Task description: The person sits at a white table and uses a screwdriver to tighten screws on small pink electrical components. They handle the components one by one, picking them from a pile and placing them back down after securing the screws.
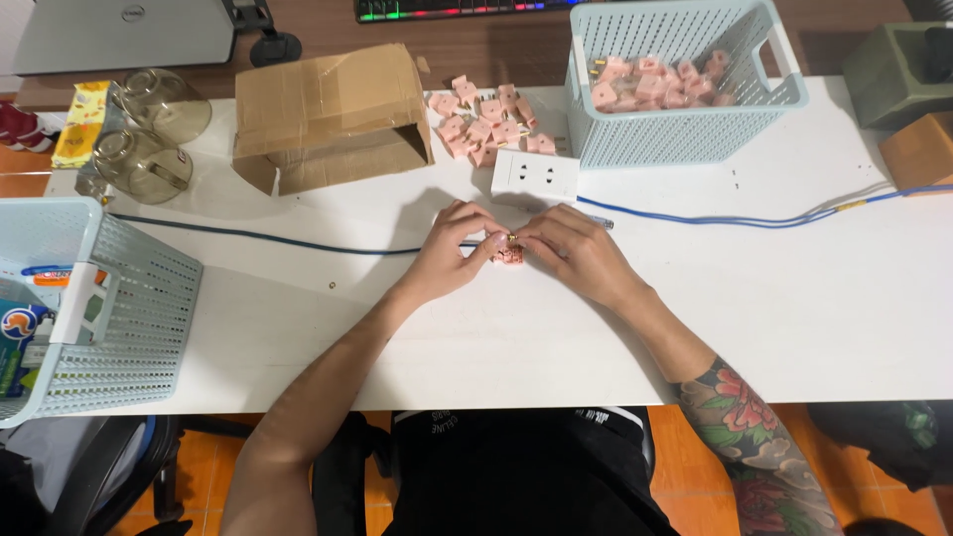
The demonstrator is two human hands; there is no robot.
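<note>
Both hands meet at the middle of the white table. My left hand and my right hand pinch one small pink plug part between their fingertips, just above the tabletop. A thin tool with a blue cable runs from under my right hand toward the right. Directly behind the hands lies a white socket block. A loose heap of pink plug parts sits further back.
A pale blue basket at the back right holds more pink parts. An open cardboard box lies back left, beside two glass jars. Another pale blue basket stands at the left edge. A dark cable crosses the table.
</note>
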